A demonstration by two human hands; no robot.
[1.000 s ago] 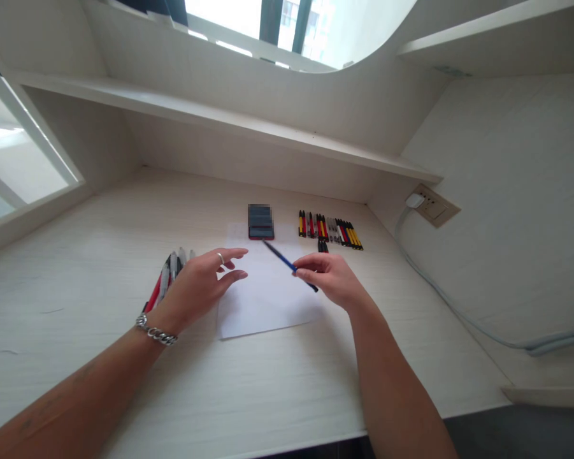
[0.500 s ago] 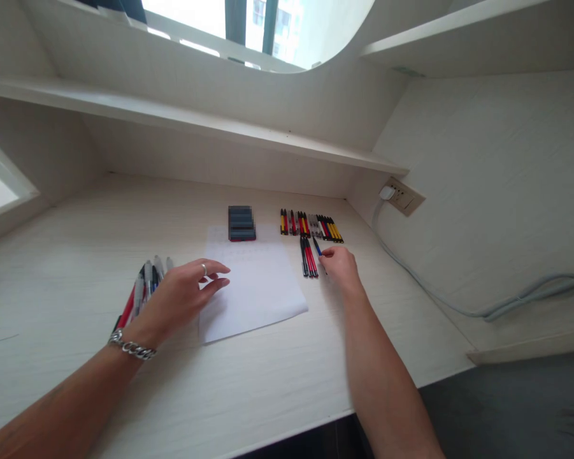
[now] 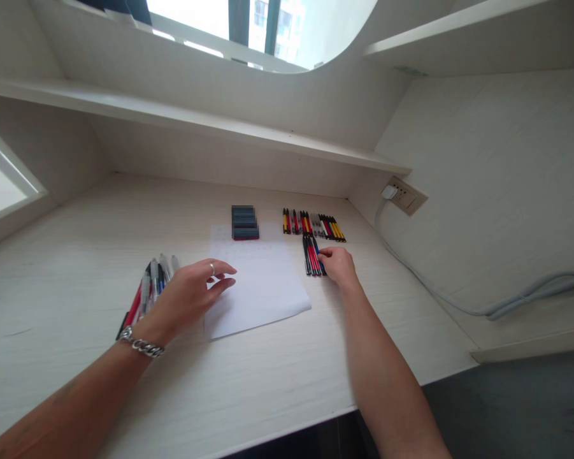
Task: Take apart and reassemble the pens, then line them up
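My right hand (image 3: pixel 338 264) is closed on a blue and black pen (image 3: pixel 319 250), which lies at the right end of a short row of red and black pens (image 3: pixel 311 256). Behind it runs a longer row of pens (image 3: pixel 335 229) in yellow, red, black and clear grey. My left hand (image 3: pixel 201 280), wearing a ring, hovers over the left edge of a white sheet of paper (image 3: pixel 262 290), thumb and fingers apart with nothing between them. A loose bunch of pens (image 3: pixel 146 290), red, black, blue and clear, lies by that wrist, partly hidden by the forearm.
A dark, blurred-out rectangular object (image 3: pixel 245 223) sits at the paper's far edge. A shelf (image 3: pixel 195 118) spans the back of the desk. To the right, a plug is in a wall socket (image 3: pixel 408 196), its grey cable (image 3: pixel 425 288) running along the wall.
My right hand has brought the blue pen leftward, against the red and black pens, and it now lies more in line with them. My left hand keeps its pose; the view has shifted slightly.
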